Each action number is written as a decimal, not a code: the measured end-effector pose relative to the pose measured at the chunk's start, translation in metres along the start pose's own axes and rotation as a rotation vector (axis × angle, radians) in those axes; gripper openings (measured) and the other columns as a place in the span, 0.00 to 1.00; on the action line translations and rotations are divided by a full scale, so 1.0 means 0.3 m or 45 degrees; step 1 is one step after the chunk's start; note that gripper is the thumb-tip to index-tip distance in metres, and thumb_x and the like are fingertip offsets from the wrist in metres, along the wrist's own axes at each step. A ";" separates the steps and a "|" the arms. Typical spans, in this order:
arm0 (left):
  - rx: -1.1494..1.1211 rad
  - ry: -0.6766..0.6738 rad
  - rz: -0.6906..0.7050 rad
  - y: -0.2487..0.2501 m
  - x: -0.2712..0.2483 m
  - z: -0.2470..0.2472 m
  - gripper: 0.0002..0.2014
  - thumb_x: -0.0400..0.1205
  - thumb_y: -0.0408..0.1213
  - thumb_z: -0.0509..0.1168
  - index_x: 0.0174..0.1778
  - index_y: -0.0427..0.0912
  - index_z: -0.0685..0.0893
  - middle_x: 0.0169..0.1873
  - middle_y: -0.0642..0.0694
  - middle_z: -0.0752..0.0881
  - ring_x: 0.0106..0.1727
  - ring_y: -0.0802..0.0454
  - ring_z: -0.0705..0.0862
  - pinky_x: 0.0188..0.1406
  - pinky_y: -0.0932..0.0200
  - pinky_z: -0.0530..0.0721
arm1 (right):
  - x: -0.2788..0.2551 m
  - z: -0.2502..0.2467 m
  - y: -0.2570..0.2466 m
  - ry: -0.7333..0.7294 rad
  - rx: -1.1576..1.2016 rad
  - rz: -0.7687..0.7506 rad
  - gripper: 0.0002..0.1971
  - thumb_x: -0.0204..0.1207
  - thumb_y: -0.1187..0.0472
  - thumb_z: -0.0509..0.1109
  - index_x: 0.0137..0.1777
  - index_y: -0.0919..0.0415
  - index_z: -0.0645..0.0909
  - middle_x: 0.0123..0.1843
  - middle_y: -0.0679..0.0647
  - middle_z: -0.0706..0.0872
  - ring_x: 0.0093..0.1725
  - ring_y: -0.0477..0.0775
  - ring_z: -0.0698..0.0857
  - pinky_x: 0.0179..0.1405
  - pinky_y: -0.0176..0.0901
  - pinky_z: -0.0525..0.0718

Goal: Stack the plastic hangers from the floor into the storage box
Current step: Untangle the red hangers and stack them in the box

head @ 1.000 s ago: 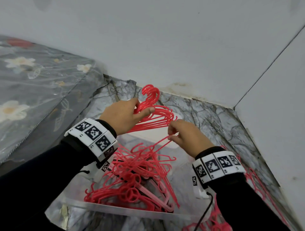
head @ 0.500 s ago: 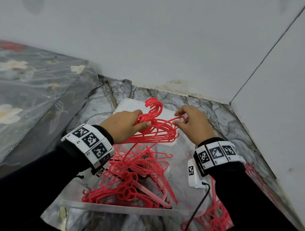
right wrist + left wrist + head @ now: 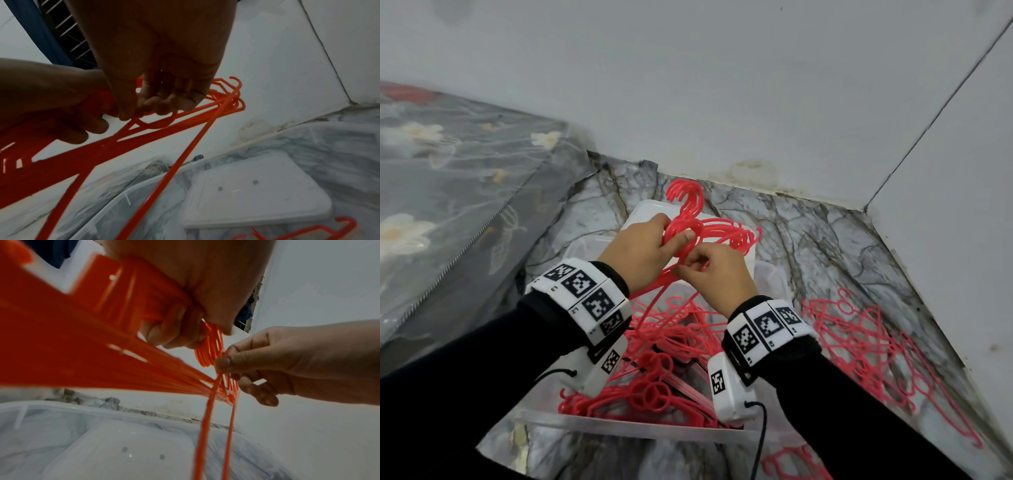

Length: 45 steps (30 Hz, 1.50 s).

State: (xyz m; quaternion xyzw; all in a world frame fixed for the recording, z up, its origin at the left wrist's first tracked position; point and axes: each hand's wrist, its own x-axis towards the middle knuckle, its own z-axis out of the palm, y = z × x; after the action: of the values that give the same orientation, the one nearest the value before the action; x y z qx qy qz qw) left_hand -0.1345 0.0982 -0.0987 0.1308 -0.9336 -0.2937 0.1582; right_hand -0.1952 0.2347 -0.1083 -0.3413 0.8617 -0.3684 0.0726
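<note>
My left hand [image 3: 650, 246] grips a bundle of red plastic hangers [image 3: 719, 233] by their necks, hooks pointing up, above the clear storage box [image 3: 619, 426]. My right hand [image 3: 709, 270] pinches one hanger [image 3: 185, 155] at the neck, right against the bundle; its thin bar hangs down toward the box. In the left wrist view the left hand [image 3: 185, 308] wraps the stacked hangers [image 3: 82, 340] and the right hand [image 3: 267, 360] pinches beside them. A tangled heap of hangers [image 3: 654, 387] lies inside the box. More hangers [image 3: 873, 349] lie on the floor to the right.
A white lid [image 3: 643, 212] lies on the marbled floor behind the box. A grey floral cover [image 3: 448, 192] lies at the left. White walls meet in a corner at the far right [image 3: 864, 205]. A few hangers [image 3: 791, 462] lie near the box's front right.
My right hand came in from the right end of the bundle to its neck, next to my left thumb. The bundle rose a little and its hooks now stand higher.
</note>
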 end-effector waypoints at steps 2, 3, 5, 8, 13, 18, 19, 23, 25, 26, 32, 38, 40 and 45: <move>0.078 0.045 -0.023 -0.009 0.004 -0.020 0.28 0.73 0.70 0.60 0.44 0.45 0.77 0.32 0.50 0.82 0.35 0.50 0.80 0.30 0.54 0.71 | 0.003 -0.010 0.007 0.032 -0.018 -0.022 0.05 0.71 0.58 0.75 0.38 0.53 0.81 0.35 0.47 0.83 0.35 0.44 0.80 0.37 0.35 0.73; 0.125 0.068 -0.036 -0.017 0.008 -0.035 0.31 0.68 0.75 0.59 0.42 0.46 0.77 0.30 0.52 0.81 0.33 0.52 0.79 0.29 0.55 0.71 | 0.007 -0.023 0.013 0.069 -0.029 -0.026 0.06 0.72 0.59 0.74 0.38 0.53 0.79 0.35 0.46 0.82 0.34 0.42 0.78 0.35 0.32 0.70; 0.159 0.116 -0.059 -0.038 0.018 -0.069 0.36 0.61 0.80 0.54 0.40 0.48 0.76 0.30 0.51 0.81 0.33 0.50 0.80 0.30 0.54 0.73 | 0.015 -0.059 0.030 0.141 -0.042 -0.001 0.08 0.74 0.60 0.72 0.37 0.54 0.76 0.35 0.46 0.80 0.32 0.41 0.75 0.32 0.30 0.66; 0.166 0.202 -0.111 -0.073 0.037 -0.119 0.34 0.64 0.80 0.52 0.37 0.49 0.75 0.29 0.52 0.80 0.35 0.46 0.80 0.31 0.53 0.69 | 0.021 -0.117 0.066 0.132 -0.084 0.106 0.06 0.76 0.61 0.69 0.40 0.56 0.76 0.38 0.48 0.82 0.37 0.49 0.80 0.37 0.37 0.69; 0.183 0.286 -0.138 -0.101 0.049 -0.170 0.34 0.66 0.79 0.51 0.39 0.49 0.76 0.31 0.52 0.79 0.37 0.45 0.79 0.34 0.53 0.70 | 0.013 -0.167 0.095 0.008 -0.259 0.090 0.02 0.75 0.62 0.71 0.41 0.56 0.83 0.38 0.47 0.84 0.37 0.45 0.80 0.38 0.34 0.71; 0.228 0.100 0.004 -0.075 0.036 -0.152 0.36 0.63 0.78 0.51 0.44 0.48 0.78 0.31 0.51 0.81 0.37 0.45 0.80 0.35 0.52 0.75 | 0.006 -0.151 0.073 -0.023 -0.235 -0.061 0.02 0.75 0.60 0.72 0.44 0.56 0.86 0.36 0.42 0.82 0.36 0.38 0.77 0.36 0.34 0.69; 0.248 0.065 0.037 -0.067 0.034 -0.144 0.36 0.62 0.78 0.51 0.43 0.48 0.77 0.30 0.53 0.80 0.36 0.46 0.79 0.33 0.54 0.71 | 0.005 -0.147 0.062 -0.032 -0.218 -0.111 0.02 0.76 0.60 0.72 0.44 0.57 0.86 0.36 0.42 0.82 0.36 0.39 0.78 0.36 0.33 0.69; 0.285 -0.043 0.117 -0.049 0.025 -0.109 0.37 0.59 0.79 0.49 0.44 0.50 0.76 0.35 0.49 0.82 0.39 0.45 0.81 0.37 0.52 0.76 | 0.006 -0.137 0.024 0.042 -0.134 -0.223 0.02 0.76 0.62 0.72 0.46 0.58 0.86 0.38 0.45 0.84 0.39 0.45 0.81 0.41 0.32 0.74; 0.312 -0.088 0.131 -0.048 0.021 -0.090 0.37 0.61 0.80 0.47 0.44 0.51 0.77 0.33 0.51 0.81 0.39 0.47 0.80 0.37 0.53 0.76 | 0.006 -0.135 0.015 0.121 -0.080 -0.241 0.02 0.76 0.62 0.72 0.46 0.57 0.86 0.38 0.43 0.84 0.39 0.43 0.81 0.41 0.29 0.75; 0.314 -0.098 0.133 -0.047 0.019 -0.082 0.35 0.62 0.80 0.47 0.44 0.52 0.76 0.31 0.54 0.79 0.37 0.48 0.79 0.37 0.54 0.74 | 0.007 -0.135 0.011 0.152 -0.053 -0.252 0.02 0.76 0.62 0.72 0.46 0.57 0.86 0.38 0.43 0.84 0.39 0.42 0.81 0.41 0.28 0.76; 0.408 -0.107 0.166 -0.046 0.013 -0.068 0.20 0.76 0.69 0.57 0.39 0.54 0.72 0.27 0.56 0.75 0.33 0.50 0.75 0.31 0.56 0.68 | 0.014 -0.128 0.011 0.272 0.041 -0.311 0.01 0.74 0.65 0.74 0.43 0.59 0.85 0.41 0.48 0.85 0.39 0.44 0.84 0.39 0.27 0.79; 0.426 -0.008 0.133 -0.058 0.026 -0.082 0.19 0.78 0.60 0.62 0.49 0.47 0.79 0.38 0.47 0.85 0.45 0.41 0.84 0.37 0.54 0.75 | 0.036 -0.138 0.139 0.074 -0.284 -0.051 0.03 0.73 0.65 0.70 0.39 0.58 0.83 0.40 0.51 0.88 0.41 0.51 0.84 0.45 0.44 0.81; 0.398 0.021 0.117 -0.058 0.028 -0.087 0.18 0.78 0.59 0.63 0.47 0.46 0.79 0.37 0.47 0.85 0.43 0.42 0.83 0.36 0.55 0.73 | 0.030 -0.104 0.193 -0.179 -0.484 0.052 0.04 0.73 0.64 0.69 0.42 0.61 0.85 0.45 0.55 0.89 0.47 0.56 0.85 0.50 0.46 0.81; 0.363 0.028 0.114 -0.056 0.035 -0.088 0.18 0.78 0.58 0.63 0.45 0.46 0.79 0.35 0.48 0.84 0.41 0.43 0.83 0.36 0.54 0.74 | -0.015 0.033 0.264 -0.706 -0.790 0.213 0.11 0.74 0.53 0.72 0.52 0.59 0.84 0.55 0.56 0.87 0.56 0.57 0.84 0.56 0.48 0.83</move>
State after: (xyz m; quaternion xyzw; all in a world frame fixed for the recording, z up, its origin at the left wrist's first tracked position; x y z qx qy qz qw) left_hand -0.1317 0.0680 -0.0858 0.1135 -0.9689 -0.1493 0.1613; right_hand -0.2303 0.2711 -0.1703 -0.3620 0.9044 0.0212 0.2251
